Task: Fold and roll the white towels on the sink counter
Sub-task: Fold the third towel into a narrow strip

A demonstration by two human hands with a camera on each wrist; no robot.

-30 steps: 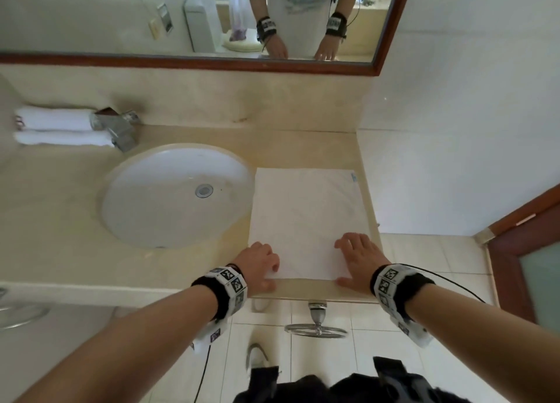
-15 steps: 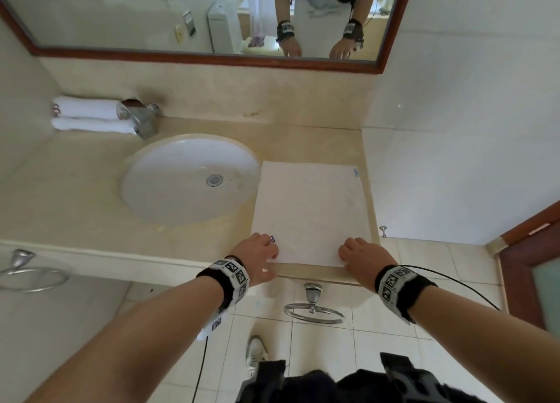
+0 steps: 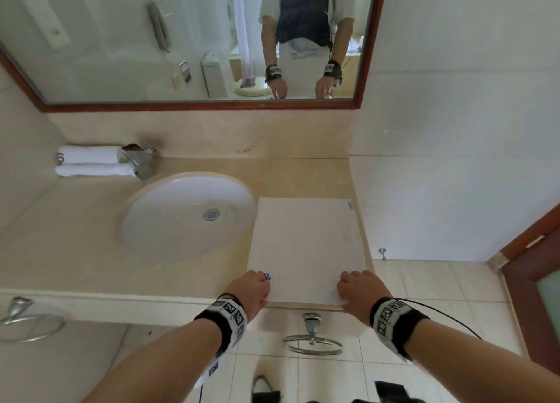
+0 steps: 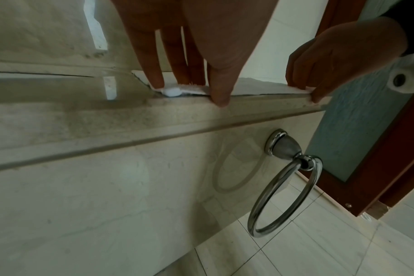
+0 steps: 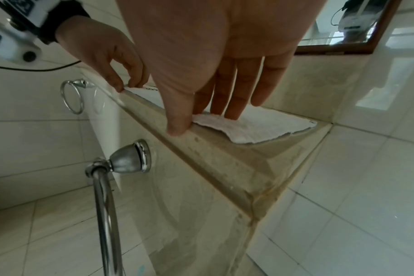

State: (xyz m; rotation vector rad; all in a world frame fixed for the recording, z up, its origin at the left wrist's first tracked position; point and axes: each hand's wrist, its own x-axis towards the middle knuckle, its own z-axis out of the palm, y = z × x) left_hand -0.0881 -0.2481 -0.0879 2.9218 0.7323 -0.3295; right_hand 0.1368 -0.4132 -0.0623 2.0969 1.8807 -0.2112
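Note:
A white towel (image 3: 306, 245) lies flat on the beige counter (image 3: 75, 251), right of the sink, its near edge along the counter's front lip. My left hand (image 3: 251, 287) pinches the near left corner (image 4: 177, 90), fingers on top and thumb at the edge. My right hand (image 3: 357, 290) holds the near right part of the same edge, with fingers on the towel (image 5: 260, 127) and thumb against the lip. Two rolled white towels (image 3: 91, 163) lie stacked at the back left of the counter, behind the faucet.
The oval sink basin (image 3: 188, 217) sits left of the towel, with a chrome faucet (image 3: 139, 160) at its back left. A tiled wall (image 3: 439, 205) runs along the towel's right side. A chrome towel ring (image 3: 312, 342) hangs below the counter front. A framed mirror (image 3: 181, 38) is above.
Both hands have slid back from lying flat on the towel to its near edge, and the fingers now curl over it. The head view has tilted upward.

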